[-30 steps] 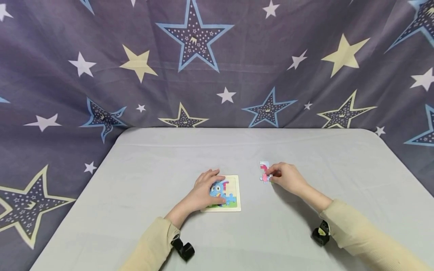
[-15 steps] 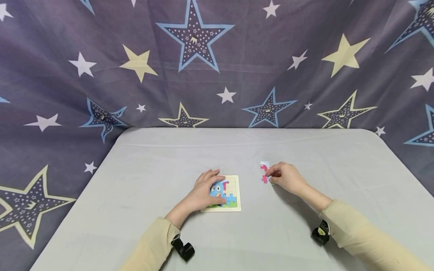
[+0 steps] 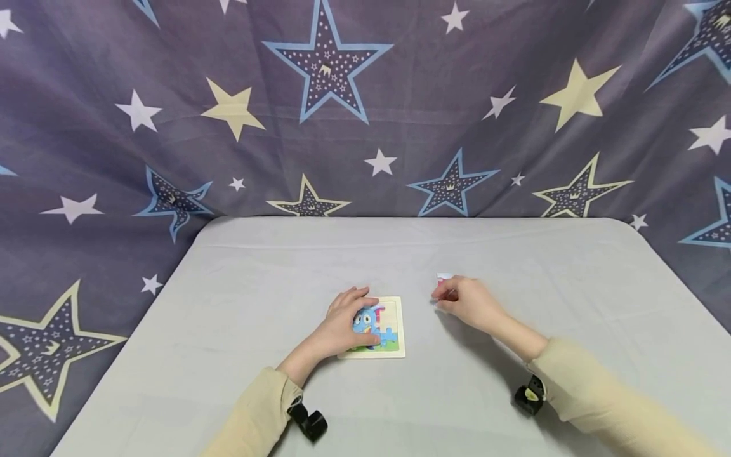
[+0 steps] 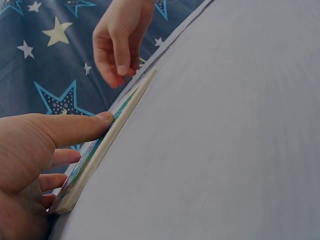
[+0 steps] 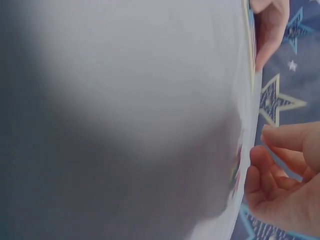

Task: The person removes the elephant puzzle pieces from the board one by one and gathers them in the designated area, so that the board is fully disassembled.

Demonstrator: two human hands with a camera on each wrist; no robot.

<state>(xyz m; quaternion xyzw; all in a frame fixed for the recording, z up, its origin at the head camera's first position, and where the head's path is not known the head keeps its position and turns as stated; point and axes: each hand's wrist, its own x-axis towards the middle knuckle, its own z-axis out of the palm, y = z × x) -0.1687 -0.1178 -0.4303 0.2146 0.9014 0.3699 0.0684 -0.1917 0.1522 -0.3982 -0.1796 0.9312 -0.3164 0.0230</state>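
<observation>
In the head view a small square wooden puzzle board (image 3: 402, 330) lies on the table, its picture a blue cartoon creature with a bare patch at upper right. My left hand (image 3: 342, 324) rests across the board's left side, thumb and index finger apart and fairly straight; in the left wrist view the thumb lies along its face. To the right of the board, my right hand (image 3: 471, 304) pinches a puzzle piece (image 3: 433, 301), of which only a sliver shows at the fingertips. Behind that hand lies another puzzle piece (image 3: 443, 276), white and pink, mostly covered.
A grey cloth covers the table (image 3: 274, 266). Behind it hangs a dark curtain (image 3: 400, 114) printed with stars. A black strap mount sits on each wrist. Loose colourful pieces (image 5: 235, 172) lie below my right fingers in the right wrist view.
My right hand has moved a little left, toward the board, and now hides the pink piece that showed beside its fingers. The left hand and the board have stayed put.
</observation>
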